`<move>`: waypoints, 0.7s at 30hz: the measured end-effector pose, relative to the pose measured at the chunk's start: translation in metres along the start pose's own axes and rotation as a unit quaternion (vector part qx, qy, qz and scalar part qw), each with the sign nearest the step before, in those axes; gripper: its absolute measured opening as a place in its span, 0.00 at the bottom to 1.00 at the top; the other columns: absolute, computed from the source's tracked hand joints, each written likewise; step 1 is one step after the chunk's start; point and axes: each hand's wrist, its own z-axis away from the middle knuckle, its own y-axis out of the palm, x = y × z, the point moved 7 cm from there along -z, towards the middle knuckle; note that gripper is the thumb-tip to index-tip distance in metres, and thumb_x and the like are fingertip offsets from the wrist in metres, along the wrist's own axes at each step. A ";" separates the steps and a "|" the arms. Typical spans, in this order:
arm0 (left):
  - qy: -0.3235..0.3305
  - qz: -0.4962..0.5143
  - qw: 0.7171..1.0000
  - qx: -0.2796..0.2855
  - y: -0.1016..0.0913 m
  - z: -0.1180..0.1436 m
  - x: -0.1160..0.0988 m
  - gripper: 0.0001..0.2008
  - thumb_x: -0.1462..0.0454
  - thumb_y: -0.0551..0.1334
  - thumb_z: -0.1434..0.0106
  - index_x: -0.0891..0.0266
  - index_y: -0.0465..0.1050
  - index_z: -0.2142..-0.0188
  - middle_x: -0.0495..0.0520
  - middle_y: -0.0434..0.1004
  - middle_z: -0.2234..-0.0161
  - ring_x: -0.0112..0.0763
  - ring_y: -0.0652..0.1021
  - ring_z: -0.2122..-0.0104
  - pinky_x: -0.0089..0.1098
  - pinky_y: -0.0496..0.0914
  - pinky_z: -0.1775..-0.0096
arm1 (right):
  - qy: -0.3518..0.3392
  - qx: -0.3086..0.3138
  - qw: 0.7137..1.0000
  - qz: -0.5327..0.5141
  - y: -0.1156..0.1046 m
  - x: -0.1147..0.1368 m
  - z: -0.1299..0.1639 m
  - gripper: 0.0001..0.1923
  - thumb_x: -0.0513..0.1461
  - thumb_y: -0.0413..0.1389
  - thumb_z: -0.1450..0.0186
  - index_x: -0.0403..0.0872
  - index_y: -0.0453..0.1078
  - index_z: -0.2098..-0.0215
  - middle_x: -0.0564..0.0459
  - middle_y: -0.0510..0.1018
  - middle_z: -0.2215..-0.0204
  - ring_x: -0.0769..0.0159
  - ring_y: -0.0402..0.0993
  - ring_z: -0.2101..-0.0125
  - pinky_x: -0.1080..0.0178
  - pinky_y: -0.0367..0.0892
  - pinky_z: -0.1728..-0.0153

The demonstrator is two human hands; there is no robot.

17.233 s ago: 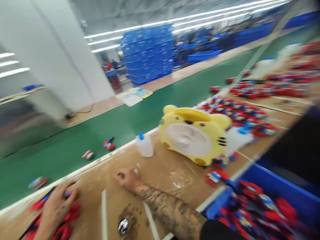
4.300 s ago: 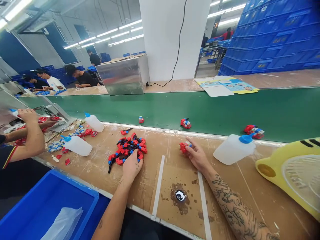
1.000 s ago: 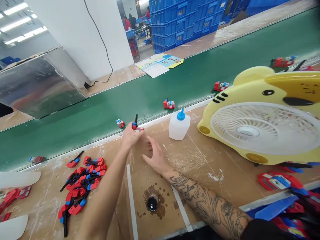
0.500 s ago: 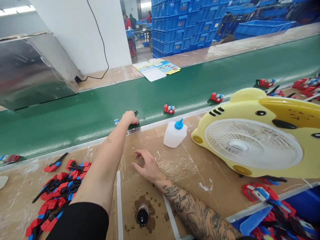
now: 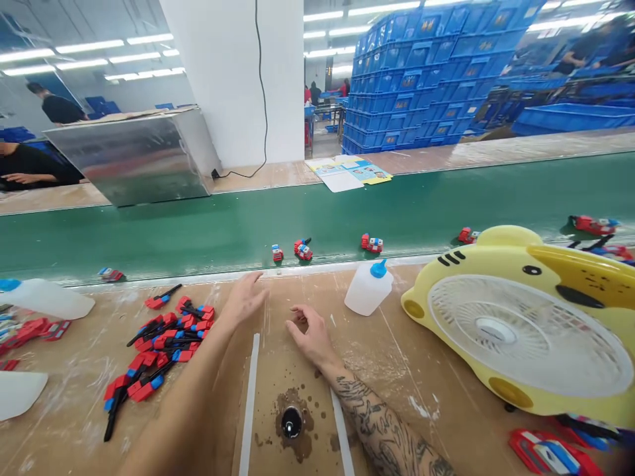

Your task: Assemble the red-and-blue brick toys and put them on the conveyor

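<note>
Toy parts point(image 5: 161, 340), red/blue/black plastic, sit in a loose pile on the desk point(image 5: 426, 370), just left of the left forearm and well short of the belt edge. Left hand point(image 5: 245, 297) is open, fingers spread, palm down, holding nothing; it hovers just past the pile, near the metal strip at the desk's far edge. Right hand point(image 5: 307, 334) rests on the desk with fingers loosely curled, also empty as far as I can see; thumb and forefinger are close but I see nothing pinched. The two hands are apart, with a white tape strip point(image 5: 249, 403) running between the forearms. Green conveyor belt point(image 5: 198, 231) carries assembled red-blue toys, the closest point(image 5: 302, 249) just beyond the left hand. Glue bottle point(image 5: 368, 292) with blue nozzle stands right of the right hand; yellow fan point(image 5: 520, 317) lies tilted further right. Small dark stained hole point(image 5: 292, 423) sits in the desk near the body. Handling guess: parts look light, rigid, smooth moulded plastic, with thin black stems likely the weak point. Pieces interlock in the pile, so lift one by its chunky red body with a fingertip pinch, not by the stem.
</note>
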 end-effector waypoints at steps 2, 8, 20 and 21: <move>0.026 -0.053 0.997 -0.056 -0.027 0.059 0.027 0.16 0.58 0.57 0.35 0.64 0.74 0.52 0.61 0.76 0.55 0.44 0.76 0.54 0.41 0.69 0.50 | 0.019 -0.005 1.000 0.001 0.002 -0.003 0.003 0.10 0.40 0.57 0.38 0.46 0.71 0.57 0.51 0.76 0.68 0.60 0.73 0.65 0.58 0.68 0.60; -0.104 -0.218 0.970 -0.022 -0.043 0.168 0.079 0.23 0.61 0.53 0.33 0.63 0.64 0.40 0.63 0.69 0.52 0.41 0.77 0.61 0.37 0.71 0.61 | 0.014 0.010 0.998 0.068 0.022 0.000 -0.011 0.10 0.41 0.55 0.38 0.46 0.71 0.59 0.50 0.78 0.65 0.59 0.75 0.63 0.57 0.69 0.58; -0.160 -0.070 0.984 -0.046 -0.046 0.200 0.090 0.19 0.67 0.57 0.36 0.61 0.68 0.45 0.61 0.66 0.48 0.39 0.75 0.52 0.34 0.70 0.52 | 0.063 -0.022 0.949 0.307 0.040 0.015 -0.192 0.31 0.35 0.56 0.41 0.37 0.59 0.40 0.29 0.65 0.46 0.41 0.62 0.43 0.44 0.57 0.44; -0.173 -0.058 0.982 -0.056 -0.045 0.208 0.092 0.17 0.67 0.57 0.36 0.61 0.70 0.48 0.60 0.67 0.49 0.38 0.76 0.52 0.34 0.70 0.52 | 0.073 -0.012 0.946 0.315 0.041 0.010 -0.196 0.28 0.35 0.56 0.41 0.37 0.62 0.43 0.29 0.67 0.48 0.40 0.63 0.45 0.44 0.58 0.46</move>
